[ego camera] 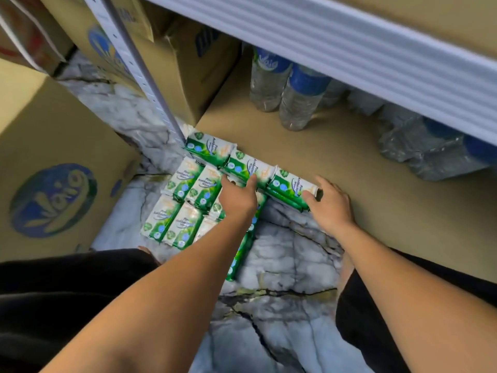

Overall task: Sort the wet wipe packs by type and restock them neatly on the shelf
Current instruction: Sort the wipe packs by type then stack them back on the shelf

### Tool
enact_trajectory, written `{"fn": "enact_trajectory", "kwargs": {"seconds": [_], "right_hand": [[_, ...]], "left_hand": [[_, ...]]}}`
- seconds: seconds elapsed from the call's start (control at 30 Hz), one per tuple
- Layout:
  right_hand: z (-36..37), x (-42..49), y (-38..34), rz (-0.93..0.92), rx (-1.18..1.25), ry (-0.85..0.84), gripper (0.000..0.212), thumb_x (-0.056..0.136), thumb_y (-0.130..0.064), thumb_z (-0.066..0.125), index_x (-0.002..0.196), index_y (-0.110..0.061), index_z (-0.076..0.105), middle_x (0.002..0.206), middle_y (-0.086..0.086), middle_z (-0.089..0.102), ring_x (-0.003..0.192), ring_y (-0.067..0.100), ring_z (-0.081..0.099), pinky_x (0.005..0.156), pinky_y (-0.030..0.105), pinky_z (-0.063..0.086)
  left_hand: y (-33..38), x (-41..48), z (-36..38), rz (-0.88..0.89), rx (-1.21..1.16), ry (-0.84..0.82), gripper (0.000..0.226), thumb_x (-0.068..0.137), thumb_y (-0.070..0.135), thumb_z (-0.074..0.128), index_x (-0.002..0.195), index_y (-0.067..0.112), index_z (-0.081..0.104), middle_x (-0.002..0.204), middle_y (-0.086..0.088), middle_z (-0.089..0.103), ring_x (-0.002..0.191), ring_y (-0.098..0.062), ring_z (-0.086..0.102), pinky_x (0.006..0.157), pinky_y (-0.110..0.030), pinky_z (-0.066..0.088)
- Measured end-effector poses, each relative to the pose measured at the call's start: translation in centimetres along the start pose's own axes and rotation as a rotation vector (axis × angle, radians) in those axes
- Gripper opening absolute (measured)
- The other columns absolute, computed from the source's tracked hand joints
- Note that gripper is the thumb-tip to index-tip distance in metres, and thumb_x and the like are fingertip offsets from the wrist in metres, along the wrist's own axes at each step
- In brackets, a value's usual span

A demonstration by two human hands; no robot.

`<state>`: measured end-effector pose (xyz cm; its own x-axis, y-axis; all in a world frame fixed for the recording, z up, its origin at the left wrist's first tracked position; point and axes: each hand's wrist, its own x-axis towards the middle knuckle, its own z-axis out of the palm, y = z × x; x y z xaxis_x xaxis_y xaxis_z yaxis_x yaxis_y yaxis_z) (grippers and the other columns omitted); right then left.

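Right hand (330,203) is clamped on the end pack (291,184), fingers curled over its end. Left hand (238,196) presses straight fingers against the middle pack (248,165). Both packs stand in a row on the shelf (349,146) front edge. Loose packs (183,208) lie on the floor (285,251) at 9 o'clock; bottles (282,87) stand at 12 o'clock.

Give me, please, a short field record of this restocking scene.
row of packs: three, green, along the shelf front edge
left hand: on the middle pack, grip unclear
right hand: holds the right pack at its end
floor packs: same green type, lying side by side
water bottles: upright, further back on shelf
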<state>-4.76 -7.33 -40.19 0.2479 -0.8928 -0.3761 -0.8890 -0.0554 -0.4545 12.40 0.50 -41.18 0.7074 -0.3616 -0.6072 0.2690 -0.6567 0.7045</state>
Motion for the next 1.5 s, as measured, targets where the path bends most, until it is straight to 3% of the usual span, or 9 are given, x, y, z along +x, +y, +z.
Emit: {"fn": "enact_trajectory", "kwargs": {"seconds": [0.2, 0.4, 0.53, 0.63, 0.77, 0.9, 1.13, 1.4, 1.5], "right_hand": [[1.0, 1.4, 0.8, 0.044, 0.069, -0.043, 0.064, 0.091, -0.042, 0.066, 0.148, -0.021, 0.045, 0.147, 0.005, 0.053, 0.135, 0.03, 0.047, 0.112, 0.034, 0.036], [1.0, 1.9, 1.1, 0.097, 0.22, -0.078, 0.052, 0.083, -0.043, 0.073, 0.131, -0.025, 0.061, 0.118, 0.001, 0.071, 0.107, 0.024, 0.065, 0.097, 0.04, 0.051], [1.4, 2.0, 1.5, 0.089, 0.284, -0.089, 0.069, 0.07, -0.053, 0.078, 0.131, -0.028, 0.059, 0.122, -0.002, 0.067, 0.109, 0.019, 0.064, 0.1, 0.041, 0.05], [1.5, 2.2, 1.6, 0.09, 0.237, -0.137, 0.075, 0.076, -0.04, 0.083, 0.141, -0.019, 0.053, 0.13, 0.006, 0.058, 0.117, 0.021, 0.058, 0.104, 0.035, 0.045], [1.7, 2.6, 1.7, 0.029, 0.138, -0.192, 0.039, 0.074, -0.039, 0.084, 0.108, -0.023, 0.072, 0.111, 0.011, 0.061, 0.088, 0.018, 0.06, 0.069, 0.023, 0.041], [1.5, 2.4, 1.8, 0.013, 0.129, -0.166, 0.045, 0.071, -0.042, 0.085, 0.11, -0.024, 0.071, 0.112, 0.006, 0.058, 0.103, 0.022, 0.057, 0.087, 0.03, 0.046], [0.7, 1.6, 1.6, 0.028, 0.315, -0.205, 0.037, 0.079, -0.016, 0.083, 0.111, -0.013, 0.063, 0.098, -0.001, 0.065, 0.077, 0.007, 0.058, 0.056, 0.005, 0.04], [-0.6, 0.4, 2.4, 0.147, 0.578, -0.101, 0.041, 0.075, -0.018, 0.086, 0.109, -0.017, 0.065, 0.097, -0.004, 0.069, 0.077, 0.006, 0.062, 0.06, 0.013, 0.047], [-1.9, -0.8, 2.6, 0.165, 0.627, -0.069, 0.04, 0.076, -0.017, 0.085, 0.111, -0.017, 0.065, 0.092, -0.008, 0.067, 0.072, 0.003, 0.061, 0.057, 0.015, 0.049]], "left_hand": [[0.2, 0.9, 1.8, -0.046, -0.124, 0.064, 0.081, 0.091, 0.035, 0.071, 0.156, 0.014, 0.026, 0.093, 0.008, 0.056, 0.121, -0.027, 0.056, 0.106, -0.04, 0.042], [0.2, 1.2, 2.6, -0.111, -0.225, 0.061, 0.082, 0.09, 0.034, 0.073, 0.155, 0.017, 0.026, 0.139, -0.012, 0.055, 0.13, -0.031, 0.05, 0.108, -0.045, 0.042], [-0.3, 2.1, 2.6, -0.126, -0.262, 0.063, 0.079, 0.085, 0.033, 0.078, 0.148, 0.022, 0.032, 0.116, -0.008, 0.065, 0.116, -0.031, 0.06, 0.102, -0.048, 0.047], [-0.8, 2.8, 2.5, -0.157, -0.313, 0.017, 0.077, 0.081, 0.03, 0.082, 0.141, 0.025, 0.034, 0.097, -0.002, 0.065, 0.103, -0.032, 0.068, 0.097, -0.05, 0.052], [-1.1, 3.1, 2.3, -0.205, -0.364, -0.036, 0.084, 0.076, 0.033, 0.085, 0.142, 0.021, 0.034, 0.113, -0.001, 0.062, 0.108, -0.03, 0.067, 0.1, -0.049, 0.051], [-1.1, 3.5, 2.1, -0.254, -0.408, -0.076, 0.089, 0.066, 0.035, 0.088, 0.139, 0.015, 0.042, 0.127, -0.014, 0.061, 0.116, -0.035, 0.063, 0.099, -0.046, 0.053], [-0.9, 2.7, 1.8, -0.242, -0.438, -0.031, 0.085, 0.055, 0.041, 0.08, 0.13, 0.017, 0.051, 0.104, -0.006, 0.06, 0.082, -0.024, 0.053, 0.077, -0.038, 0.052], [-0.7, 1.5, 1.5, -0.287, -0.459, -0.053, 0.056, 0.078, 0.024, 0.081, 0.124, 0.016, 0.049, 0.109, -0.005, 0.058, 0.067, -0.016, 0.058, 0.052, -0.022, 0.043], [-0.5, 0.5, 0.7, -0.287, -0.437, -0.067, 0.06, 0.076, 0.027, 0.081, 0.126, 0.014, 0.051, 0.101, -0.003, 0.059, 0.078, -0.02, 0.057, 0.058, -0.026, 0.041]]}}
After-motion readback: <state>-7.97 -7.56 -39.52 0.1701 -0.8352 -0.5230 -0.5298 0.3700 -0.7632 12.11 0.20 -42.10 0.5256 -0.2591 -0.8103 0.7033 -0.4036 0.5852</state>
